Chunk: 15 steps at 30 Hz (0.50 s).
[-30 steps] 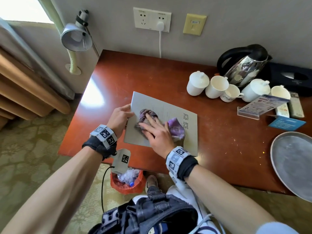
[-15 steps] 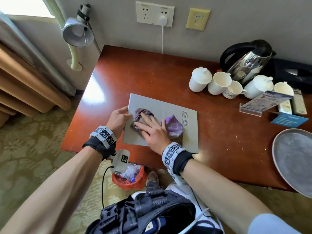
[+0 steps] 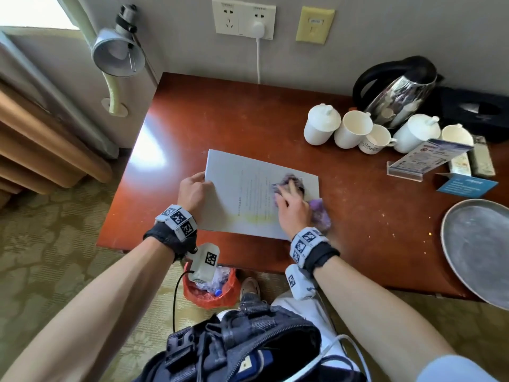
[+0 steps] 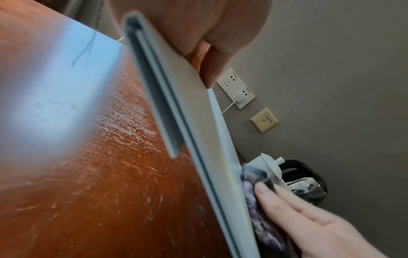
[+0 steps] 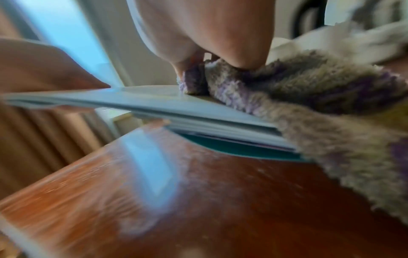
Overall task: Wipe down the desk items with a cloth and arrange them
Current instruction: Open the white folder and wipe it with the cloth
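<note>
A grey booklet (image 3: 248, 194) lies flat near the front edge of the red-brown wooden desk (image 3: 220, 119), and a purple and grey fuzzy cloth (image 3: 316, 210) rests on its right part, one end trailing off the booklet's right edge onto the wood. The right hand (image 3: 292, 208) lies on top of the cloth with its fingers stretched out flat, pressing it against the cover; the right wrist view shows the cloth squashed under the fingers, though that picture is blurred. The left hand (image 3: 194, 193) is at the booklet's left edge, its fingers bent round the edge so that the thumb lies on the cover, as the left wrist view shows from close by. Behind and to the right of the booklet stands a cluster of white cups (image 3: 355, 130), two of them lidded, in front of a steel electric kettle (image 3: 399, 100) with a black handle. Right of the cups are a clear acrylic card stand (image 3: 424, 161), a blue folded card (image 3: 465, 186) and, at the desk's right end, a round metal tray (image 3: 479, 252). A grey wall lamp (image 3: 118, 51) hangs over the left rear corner, and a red waste bin (image 3: 212, 288) stands on the floor under the front edge.
</note>
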Each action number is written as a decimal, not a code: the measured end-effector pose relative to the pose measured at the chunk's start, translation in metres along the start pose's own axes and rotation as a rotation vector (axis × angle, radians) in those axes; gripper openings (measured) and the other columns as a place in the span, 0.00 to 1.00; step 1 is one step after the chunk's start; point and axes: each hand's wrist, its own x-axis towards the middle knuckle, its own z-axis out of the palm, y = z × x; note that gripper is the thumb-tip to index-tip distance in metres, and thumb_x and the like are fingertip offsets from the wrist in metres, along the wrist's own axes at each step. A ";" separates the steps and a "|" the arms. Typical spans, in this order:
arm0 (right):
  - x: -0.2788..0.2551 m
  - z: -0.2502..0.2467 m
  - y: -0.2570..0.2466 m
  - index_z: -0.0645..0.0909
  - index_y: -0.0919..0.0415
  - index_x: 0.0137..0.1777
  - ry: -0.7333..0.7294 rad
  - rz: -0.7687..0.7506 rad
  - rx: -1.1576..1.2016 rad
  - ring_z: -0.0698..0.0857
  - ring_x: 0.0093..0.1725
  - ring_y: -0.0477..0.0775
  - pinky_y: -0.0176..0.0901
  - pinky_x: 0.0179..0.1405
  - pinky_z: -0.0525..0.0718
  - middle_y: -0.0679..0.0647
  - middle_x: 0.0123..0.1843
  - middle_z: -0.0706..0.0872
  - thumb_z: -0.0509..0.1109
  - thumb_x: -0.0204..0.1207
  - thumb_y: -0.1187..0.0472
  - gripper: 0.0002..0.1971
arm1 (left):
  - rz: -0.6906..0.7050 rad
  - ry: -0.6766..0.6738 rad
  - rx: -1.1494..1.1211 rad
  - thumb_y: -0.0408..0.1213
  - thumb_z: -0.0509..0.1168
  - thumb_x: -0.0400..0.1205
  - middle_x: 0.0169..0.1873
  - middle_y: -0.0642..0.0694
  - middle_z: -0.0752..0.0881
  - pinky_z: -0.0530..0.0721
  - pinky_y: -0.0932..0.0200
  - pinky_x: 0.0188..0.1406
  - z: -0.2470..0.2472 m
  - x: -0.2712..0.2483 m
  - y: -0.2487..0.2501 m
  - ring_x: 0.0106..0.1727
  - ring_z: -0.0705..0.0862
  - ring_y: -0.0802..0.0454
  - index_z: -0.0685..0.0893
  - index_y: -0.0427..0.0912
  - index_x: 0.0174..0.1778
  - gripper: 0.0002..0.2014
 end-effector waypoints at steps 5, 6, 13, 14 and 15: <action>-0.038 0.024 -0.050 0.78 0.46 0.76 -0.216 -0.453 -0.043 0.63 0.85 0.63 0.72 0.83 0.46 0.47 0.86 0.62 0.58 0.87 0.53 0.19 | 0.019 0.033 -0.034 0.20 0.58 0.79 0.36 0.45 0.88 0.77 0.69 0.21 0.006 0.005 0.011 0.25 0.83 0.55 0.88 0.32 0.60 0.17; -0.046 0.026 -0.051 0.79 0.47 0.75 -0.214 -0.501 -0.050 0.65 0.84 0.65 0.72 0.83 0.47 0.47 0.86 0.64 0.56 0.86 0.51 0.21 | 0.023 0.043 -0.046 0.19 0.58 0.80 0.36 0.46 0.87 0.77 0.69 0.22 0.009 0.005 0.012 0.26 0.83 0.57 0.87 0.32 0.59 0.17; -0.016 -0.009 0.024 0.80 0.45 0.75 0.007 -0.109 -0.140 0.75 0.76 0.66 0.54 0.79 0.64 0.48 0.84 0.68 0.60 0.87 0.52 0.18 | -0.034 0.070 -0.120 0.22 0.59 0.80 0.40 0.46 0.89 0.81 0.56 0.38 0.021 0.005 0.010 0.36 0.83 0.46 0.88 0.40 0.63 0.20; -0.013 -0.014 0.029 0.78 0.45 0.76 0.006 -0.011 -0.126 0.74 0.77 0.67 0.53 0.78 0.65 0.47 0.85 0.65 0.59 0.88 0.52 0.18 | -0.026 0.073 -0.129 0.22 0.59 0.79 0.39 0.46 0.89 0.81 0.56 0.39 0.022 0.003 0.010 0.36 0.83 0.45 0.88 0.41 0.61 0.20; -0.012 -0.013 0.027 0.78 0.46 0.76 0.013 0.032 -0.094 0.72 0.78 0.66 0.52 0.78 0.66 0.46 0.86 0.64 0.60 0.88 0.52 0.18 | -0.015 0.080 -0.132 0.22 0.59 0.79 0.38 0.47 0.89 0.80 0.56 0.39 0.023 0.003 0.011 0.36 0.83 0.45 0.89 0.42 0.59 0.19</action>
